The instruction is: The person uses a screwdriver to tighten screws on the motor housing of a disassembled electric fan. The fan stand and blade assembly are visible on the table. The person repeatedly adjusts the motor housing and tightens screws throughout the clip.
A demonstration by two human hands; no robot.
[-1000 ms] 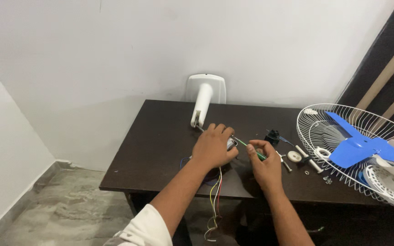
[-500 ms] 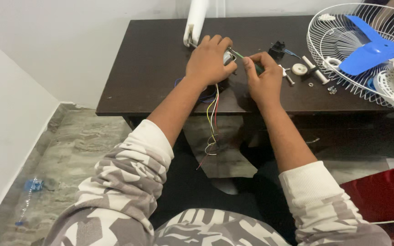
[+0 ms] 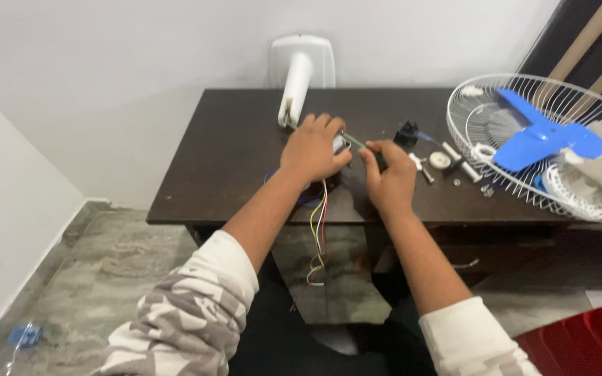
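My left hand is cupped over a small fan motor on the dark wooden table, gripping it. Coloured wires hang from the motor over the table's front edge. My right hand is closed around a screwdriver with a green shaft, its tip pointing at the motor beside my left fingers. A blue ring-shaped part shows under my left wrist.
A white fan stand lies at the table's back. A white wire grille with a blue fan blade sits at the right. A black knob, a white cap and loose screws lie between.
The camera dipped toward my lap and then rose again. Both hands stay together on the motor and screwdriver, with only small shifts.
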